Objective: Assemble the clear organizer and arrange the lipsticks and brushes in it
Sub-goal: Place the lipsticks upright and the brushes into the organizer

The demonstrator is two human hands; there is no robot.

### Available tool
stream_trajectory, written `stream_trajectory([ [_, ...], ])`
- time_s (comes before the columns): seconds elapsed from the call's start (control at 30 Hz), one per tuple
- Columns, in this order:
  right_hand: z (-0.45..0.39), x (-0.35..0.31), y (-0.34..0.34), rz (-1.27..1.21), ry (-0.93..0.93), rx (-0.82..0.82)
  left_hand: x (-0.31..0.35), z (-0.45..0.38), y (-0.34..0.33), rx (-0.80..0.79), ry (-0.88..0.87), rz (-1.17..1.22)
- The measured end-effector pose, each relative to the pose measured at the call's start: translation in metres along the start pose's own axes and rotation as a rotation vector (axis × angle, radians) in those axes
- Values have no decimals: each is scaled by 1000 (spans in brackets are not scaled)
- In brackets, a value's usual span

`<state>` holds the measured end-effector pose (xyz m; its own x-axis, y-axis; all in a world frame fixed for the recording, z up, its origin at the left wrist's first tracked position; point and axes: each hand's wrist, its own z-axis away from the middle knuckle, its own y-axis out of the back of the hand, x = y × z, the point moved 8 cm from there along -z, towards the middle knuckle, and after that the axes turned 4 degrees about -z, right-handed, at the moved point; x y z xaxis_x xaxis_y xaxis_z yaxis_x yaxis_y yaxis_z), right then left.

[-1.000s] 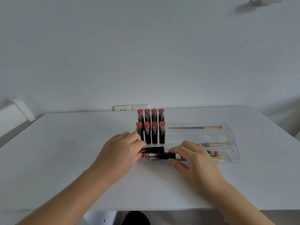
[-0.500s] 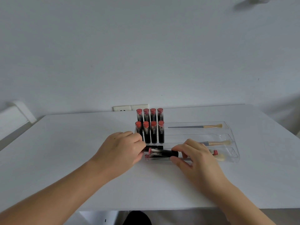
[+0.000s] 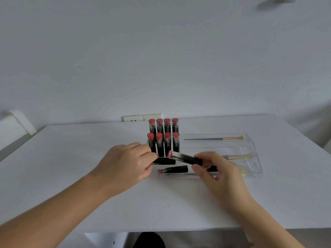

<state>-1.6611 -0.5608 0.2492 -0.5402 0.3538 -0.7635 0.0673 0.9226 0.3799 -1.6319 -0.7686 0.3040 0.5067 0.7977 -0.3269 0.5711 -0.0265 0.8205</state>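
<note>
While both forearms reach over the white table (image 3: 71,158), the right hand (image 3: 220,178) pinches 1 lipstick (image 3: 186,158) by its black end between thumb and fingers, lifted and tilted above the front tray of the clear organizer (image 3: 258,169). The left hand (image 3: 125,165) has its fingers curled around another black lipstick (image 3: 164,161) at the left end of the organizer. Just below them, 1 more lipstick (image 3: 172,170) lies flat in the front tray. Behind, 8 lipsticks (image 3: 163,138) stand upright in 2 rows. To the right, a brush (image 3: 238,156) lies in the middle tray, and another brush (image 3: 213,138) in the far tray.
</note>
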Motion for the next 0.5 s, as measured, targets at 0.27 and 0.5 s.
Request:
stream_trajectory([
  [0.27, 0, 8, 5, -391, -158, 29, -37, 20, -3, 49, 373, 585],
  [0.5, 0, 6, 2, -472, -189, 13, -61, 34, -20, 182, 685, 977],
])
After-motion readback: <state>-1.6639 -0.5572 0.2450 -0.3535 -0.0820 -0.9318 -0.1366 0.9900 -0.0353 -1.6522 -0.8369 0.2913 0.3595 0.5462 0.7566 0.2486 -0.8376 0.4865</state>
